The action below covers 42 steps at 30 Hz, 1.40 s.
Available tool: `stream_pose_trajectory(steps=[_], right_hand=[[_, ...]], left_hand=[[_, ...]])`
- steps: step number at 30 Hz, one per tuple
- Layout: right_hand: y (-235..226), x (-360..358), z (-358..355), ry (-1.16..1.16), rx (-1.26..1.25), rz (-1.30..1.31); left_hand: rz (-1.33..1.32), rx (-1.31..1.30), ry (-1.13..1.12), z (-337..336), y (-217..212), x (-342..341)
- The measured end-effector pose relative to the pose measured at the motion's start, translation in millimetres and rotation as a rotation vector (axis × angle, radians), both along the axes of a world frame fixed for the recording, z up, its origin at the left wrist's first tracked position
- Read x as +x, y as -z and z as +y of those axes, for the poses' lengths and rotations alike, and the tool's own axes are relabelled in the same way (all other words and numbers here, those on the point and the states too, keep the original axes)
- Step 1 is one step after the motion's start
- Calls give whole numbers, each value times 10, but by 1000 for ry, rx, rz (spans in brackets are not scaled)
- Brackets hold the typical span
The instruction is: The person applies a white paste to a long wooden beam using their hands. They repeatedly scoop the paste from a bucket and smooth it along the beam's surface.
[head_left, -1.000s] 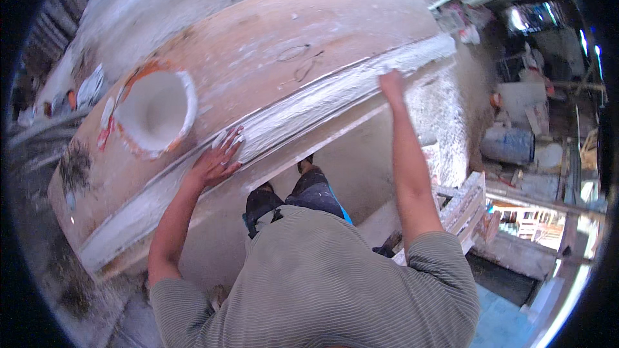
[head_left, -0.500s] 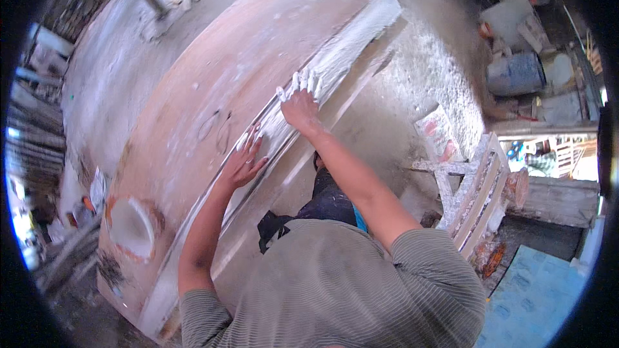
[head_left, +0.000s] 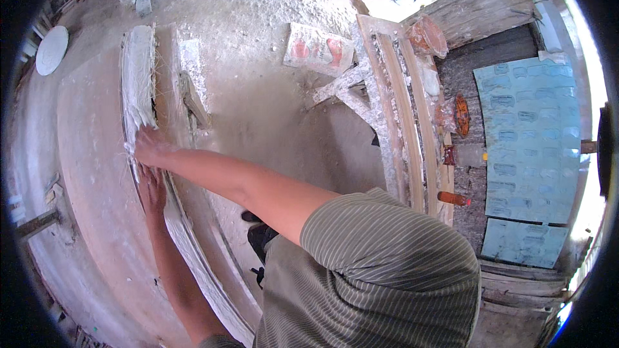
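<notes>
Pressing flat with an open grip, the right hand rests on a white fibrous plaster strip along the table edge. Just below, the left hand lies open, palm down, holding nothing.

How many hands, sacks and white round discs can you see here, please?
Hands: 2, right hand and left hand, both on the wet plaster strip
Sacks: 1
White discs: 1
Total: 4
</notes>
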State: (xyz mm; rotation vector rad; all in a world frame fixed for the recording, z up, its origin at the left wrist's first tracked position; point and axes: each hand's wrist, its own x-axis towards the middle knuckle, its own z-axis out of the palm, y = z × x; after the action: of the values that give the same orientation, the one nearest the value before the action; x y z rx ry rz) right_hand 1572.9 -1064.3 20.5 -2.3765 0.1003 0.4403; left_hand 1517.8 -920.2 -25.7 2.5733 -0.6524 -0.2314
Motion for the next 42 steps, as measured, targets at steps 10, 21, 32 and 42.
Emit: stream_pose_trajectory(steps=[10, 21, 32, 42], right_hand=[[-44, -1941, 840, -256, 3, -31], [96, -1653, 1133, -581, -326, -29], [-328, -1375, 485, -637, -293, -80], [-64, -2480, 842, -691, 52, -415]], left_hand=[[145, 193, -104, 1116, -442, -2268], [189, 284, -238, 1229, -535, -2784], [-78, 2, -331, 1241, -298, -2798], [-191, -413, -637, 1297, -299, -2801]])
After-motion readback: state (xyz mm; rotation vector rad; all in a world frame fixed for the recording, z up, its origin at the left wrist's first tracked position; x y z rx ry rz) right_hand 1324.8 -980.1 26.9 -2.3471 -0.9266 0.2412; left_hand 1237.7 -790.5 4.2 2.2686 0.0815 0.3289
